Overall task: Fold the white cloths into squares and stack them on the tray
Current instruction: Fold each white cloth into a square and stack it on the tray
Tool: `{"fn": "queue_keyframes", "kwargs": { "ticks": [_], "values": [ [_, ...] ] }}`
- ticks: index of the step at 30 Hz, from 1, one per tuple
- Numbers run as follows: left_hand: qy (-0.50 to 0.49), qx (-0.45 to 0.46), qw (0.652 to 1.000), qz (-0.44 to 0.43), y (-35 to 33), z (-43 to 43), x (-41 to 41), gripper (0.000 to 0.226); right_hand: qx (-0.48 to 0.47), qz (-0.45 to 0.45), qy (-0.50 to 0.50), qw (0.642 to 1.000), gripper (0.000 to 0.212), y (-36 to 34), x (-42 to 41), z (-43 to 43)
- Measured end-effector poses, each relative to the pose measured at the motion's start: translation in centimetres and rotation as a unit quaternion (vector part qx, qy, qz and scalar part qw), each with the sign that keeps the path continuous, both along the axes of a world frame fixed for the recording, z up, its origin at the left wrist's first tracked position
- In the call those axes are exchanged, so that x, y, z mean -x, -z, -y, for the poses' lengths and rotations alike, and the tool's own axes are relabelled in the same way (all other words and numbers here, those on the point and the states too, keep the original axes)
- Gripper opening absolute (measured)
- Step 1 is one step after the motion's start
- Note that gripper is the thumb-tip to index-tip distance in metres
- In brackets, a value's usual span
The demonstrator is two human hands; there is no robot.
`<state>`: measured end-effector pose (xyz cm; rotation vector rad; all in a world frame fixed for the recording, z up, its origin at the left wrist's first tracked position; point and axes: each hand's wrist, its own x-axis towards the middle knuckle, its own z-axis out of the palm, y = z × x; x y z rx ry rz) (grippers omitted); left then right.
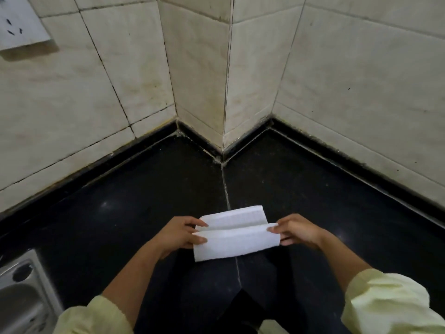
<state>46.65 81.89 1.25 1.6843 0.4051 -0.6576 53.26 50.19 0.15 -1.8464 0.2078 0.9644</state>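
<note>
Pale yellow sleeves (385,302) fill 5 and 7 o'clock. The left hand (178,233) and the right hand (297,229) each pinch one short end of the white cloth (236,239), a textured, folded rectangle at 6 o'clock over the glossy black stone counter (120,225).

White cloth (234,233) lies on black stone countertop (144,189), folded into a long band; near half doubled over, far layer showing behind a crease. Left hand (179,233) pinches the cloth's left end, thumb on top. Right hand (297,230) pinches the right end, fingers curled under the edge. Both forearms bare, pale yellow sleeves (385,302) pushed up. A pale seam (226,189) in the countertop runs under the cloth toward a projecting tiled wall corner (227,80). Steel sink (21,297) at lower left; white wall socket (19,22) at upper left.
</note>
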Motion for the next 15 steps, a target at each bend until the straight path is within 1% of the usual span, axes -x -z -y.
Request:
{"fn": "queue_keyframes", "kwargs": {
  "ticks": [2,5,6,10,13,15],
  "values": [
    [-0.022,-0.011,1.0,-0.003,1.0,0.3,-0.3,0.033,0.015,0.019,0.012,1.0,0.015,1.0,-0.2,-0.2],
    [-0.057,-0.025,0.998,0.011,2.2,0.7,-0.8,0.029,0.033,0.065,0.042,0.997,0.031,2.2,-1.1,-1.0],
    [-0.068,-0.029,0.997,0.016,2.7,0.8,-1.0,0.027,0.036,0.08,0.048,0.995,0.033,2.5,-1.5,-1.3],
    [-0.105,-0.05,0.993,0.032,4.3,0.8,-1.8,0.02,0.05,0.126,0.064,0.989,0.032,3.7,-2.6,-2.5],
    [-0.132,-0.074,0.987,0.046,5.2,0.8,-2.4,0.015,0.086,0.154,0.066,0.982,0.028,4.5,-3.6,-3.1],
    [-0.137,-0.091,0.985,0.054,5.6,0.8,-2.6,0.014,0.108,0.167,0.059,0.978,0.03,4.9,-4.0,-3.4]
  ]
}}
